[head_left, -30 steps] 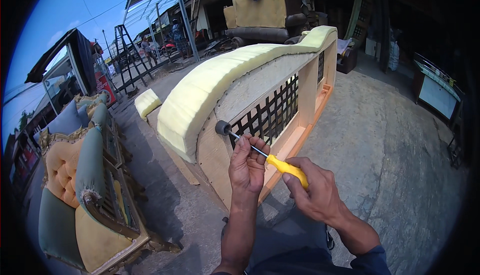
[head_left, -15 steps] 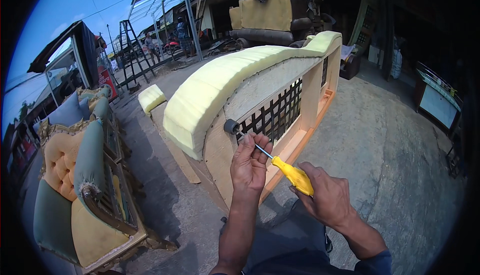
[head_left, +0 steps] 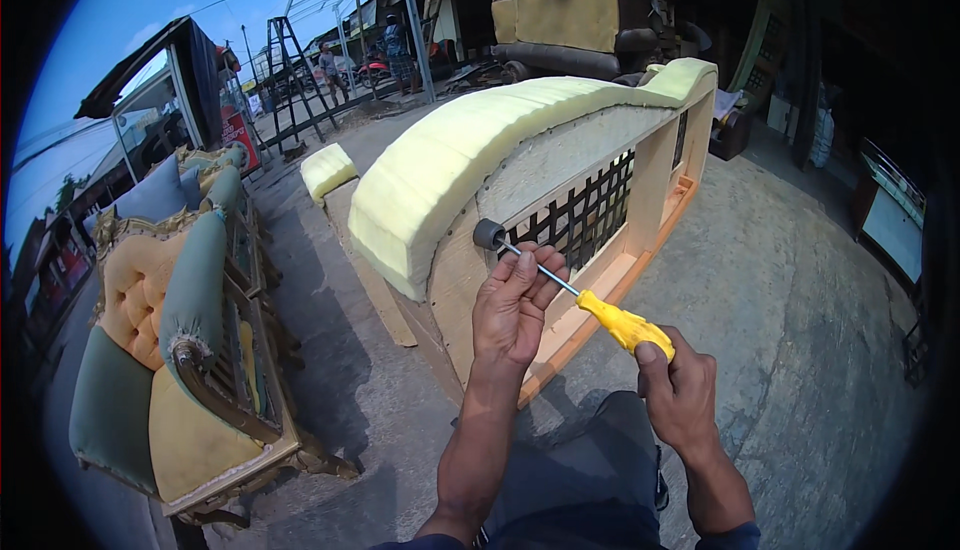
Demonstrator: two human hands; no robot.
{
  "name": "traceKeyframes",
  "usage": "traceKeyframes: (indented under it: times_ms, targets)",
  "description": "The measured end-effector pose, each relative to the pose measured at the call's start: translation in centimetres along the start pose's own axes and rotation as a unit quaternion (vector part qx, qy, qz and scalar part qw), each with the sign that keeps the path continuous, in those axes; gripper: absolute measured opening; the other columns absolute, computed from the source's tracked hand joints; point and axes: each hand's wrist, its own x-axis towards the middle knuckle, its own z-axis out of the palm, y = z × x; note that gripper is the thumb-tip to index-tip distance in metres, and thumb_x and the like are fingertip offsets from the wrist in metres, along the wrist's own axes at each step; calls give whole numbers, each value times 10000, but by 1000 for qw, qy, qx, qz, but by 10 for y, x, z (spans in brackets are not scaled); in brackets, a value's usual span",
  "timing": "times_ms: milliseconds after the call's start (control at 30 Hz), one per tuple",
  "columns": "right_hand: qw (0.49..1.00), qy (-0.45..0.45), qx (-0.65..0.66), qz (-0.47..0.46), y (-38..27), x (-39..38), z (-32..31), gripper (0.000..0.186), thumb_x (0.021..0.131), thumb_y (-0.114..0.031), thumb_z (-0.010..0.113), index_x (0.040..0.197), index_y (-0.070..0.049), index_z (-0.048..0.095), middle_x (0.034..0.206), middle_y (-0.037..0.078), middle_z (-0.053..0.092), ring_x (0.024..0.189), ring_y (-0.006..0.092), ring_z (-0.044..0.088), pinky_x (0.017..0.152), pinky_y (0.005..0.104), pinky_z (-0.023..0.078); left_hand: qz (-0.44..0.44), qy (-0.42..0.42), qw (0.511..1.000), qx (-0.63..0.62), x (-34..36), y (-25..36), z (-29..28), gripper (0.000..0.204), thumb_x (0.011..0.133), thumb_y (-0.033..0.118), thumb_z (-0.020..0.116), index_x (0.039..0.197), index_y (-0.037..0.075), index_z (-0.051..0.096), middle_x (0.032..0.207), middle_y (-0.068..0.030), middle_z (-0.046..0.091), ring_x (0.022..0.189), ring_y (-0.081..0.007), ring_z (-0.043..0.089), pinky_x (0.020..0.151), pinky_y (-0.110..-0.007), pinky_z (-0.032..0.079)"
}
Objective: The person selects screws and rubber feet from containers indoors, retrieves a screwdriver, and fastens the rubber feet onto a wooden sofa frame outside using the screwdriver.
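A screwdriver (head_left: 622,324) with a yellow handle and a thin metal shaft slants across the space in front of me. My right hand (head_left: 682,390) is closed on the end of its handle. The fingers of my left hand (head_left: 512,312) are pinched around the shaft near the tip. There the tip reaches into a short black cylinder (head_left: 488,234), like a furniture foot, which sits against the plywood side of a sofa frame (head_left: 462,280). How deep the tip goes inside is hidden. Pale yellow foam (head_left: 420,190) wraps the frame's curved edge.
Dark woven webbing (head_left: 590,205) spans the frame's opening beyond my hands. An ornate tufted sofa (head_left: 150,290) stands at the left. Stacked upholstered furniture (head_left: 565,20) and a stepladder (head_left: 285,70) stand farther back. At the right, a cabinet (head_left: 890,215) rests on the concrete floor.
My right hand has shifted toward the handle's end, with its thumb now on top. The view has swung slightly left, so the scene sits farther right. My left hand stays at the shaft.
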Motion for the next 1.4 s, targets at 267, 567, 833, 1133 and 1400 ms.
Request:
traceKeyframes:
  times_ms: [267,567,833,1133,1400]
  targets:
    - [999,19,2,45,16,1,-9,432,920,-268,696,1198,37,567,642,149,645,520,288,657,483,341,488,-23,-47,998,-43,-2,-15,8,172,957,115,640,1093,13,614,993,-136,706,953,-240,714,850,-375,616]
    - [959,142,-127,-208,3,7,-3,430,968,-395,618,957,32,667,494,124,550,459,299,619,445,381,466,26,-98,995,-9,14,-8,-27,269,979,94,589,1221,-22,569,1145,-166,672,1064,-266,681,906,-401,603]
    - [977,100,-97,-159,-9,-2,-5,372,834,-274,782,1035,1,634,917,148,675,647,260,691,481,373,507,-1,33,999,31,3,-3,-1,123,917,144,709,956,54,633,888,-101,712,823,-183,715,757,-320,617]
    - [949,162,-161,-216,-9,8,5,418,832,-201,768,1174,-29,600,943,135,664,682,244,692,514,342,526,16,64,996,58,-3,-1,19,128,936,147,685,983,42,628,871,-89,697,814,-193,705,767,-344,614]
    - [983,57,-95,-146,-3,-2,-3,406,975,-316,623,1203,11,549,659,160,639,513,279,652,483,352,499,-60,-44,996,54,-1,-3,-6,196,971,149,621,1105,8,611,992,-112,698,925,-251,710,918,-425,578]
